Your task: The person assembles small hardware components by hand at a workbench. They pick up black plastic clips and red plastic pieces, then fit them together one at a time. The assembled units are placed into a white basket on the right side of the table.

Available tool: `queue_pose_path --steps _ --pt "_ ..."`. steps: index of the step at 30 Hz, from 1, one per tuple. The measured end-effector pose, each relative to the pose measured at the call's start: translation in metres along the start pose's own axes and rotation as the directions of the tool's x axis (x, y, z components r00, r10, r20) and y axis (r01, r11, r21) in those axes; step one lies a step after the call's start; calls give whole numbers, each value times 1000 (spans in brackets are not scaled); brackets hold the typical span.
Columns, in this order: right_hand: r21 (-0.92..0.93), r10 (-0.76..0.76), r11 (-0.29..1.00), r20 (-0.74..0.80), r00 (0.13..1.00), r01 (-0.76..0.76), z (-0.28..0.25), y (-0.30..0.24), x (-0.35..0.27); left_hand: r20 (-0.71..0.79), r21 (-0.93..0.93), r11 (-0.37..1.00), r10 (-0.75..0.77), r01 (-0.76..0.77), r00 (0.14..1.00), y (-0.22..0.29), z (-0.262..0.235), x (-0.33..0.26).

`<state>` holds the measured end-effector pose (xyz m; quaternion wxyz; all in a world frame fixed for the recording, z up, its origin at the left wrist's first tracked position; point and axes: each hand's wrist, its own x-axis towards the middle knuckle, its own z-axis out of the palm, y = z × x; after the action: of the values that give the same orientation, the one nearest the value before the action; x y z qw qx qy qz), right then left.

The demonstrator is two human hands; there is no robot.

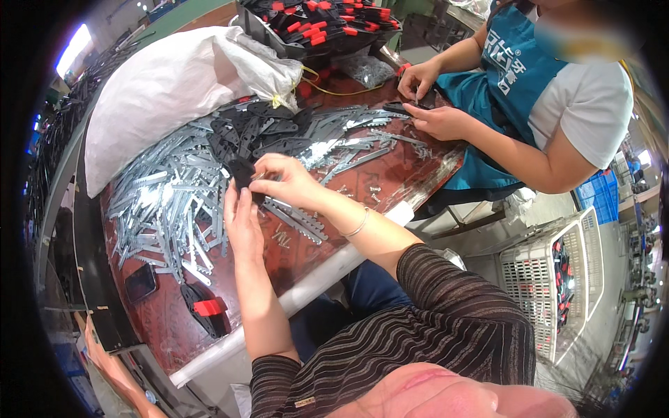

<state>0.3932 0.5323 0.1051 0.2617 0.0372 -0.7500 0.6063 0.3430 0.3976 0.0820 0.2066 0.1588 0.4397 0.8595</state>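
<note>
My left hand [244,219] closes around a black plastic part [240,171] and holds it above the red-brown tabletop. Close against that part, the fingers of my right hand [287,182] are pinched together; whatever sits between them is too small to make out. Just beyond my hands lies a heap of similar black plastic parts [254,132]. Silvery toothed metal strips [164,202] are spread thickly to the left, and more of them lie under and past my hands. A few small metal pieces [282,237] rest to the right of my left wrist.
A big white sack [174,94] lies at the back left. Behind it a bin holds black-and-red pieces [320,28]. A dark phone-like slab [141,283] and a black-and-red piece [203,310] lie near left. A co-worker [516,90] works at right, above a white crate [529,292].
</note>
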Motion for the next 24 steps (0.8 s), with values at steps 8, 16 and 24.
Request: queue_pose_path --steps 8,16,24 --pt "-545 -513 543 388 766 639 -29 -29 7 288 -38 916 -373 400 882 14 -13 -2" --pt "-745 -162 610 219 962 272 -103 28 61 2 -68 949 -307 307 952 4 -4 3" --pt "-972 150 224 -41 988 -74 -152 123 141 -143 234 970 -30 64 989 -3 -4 10"
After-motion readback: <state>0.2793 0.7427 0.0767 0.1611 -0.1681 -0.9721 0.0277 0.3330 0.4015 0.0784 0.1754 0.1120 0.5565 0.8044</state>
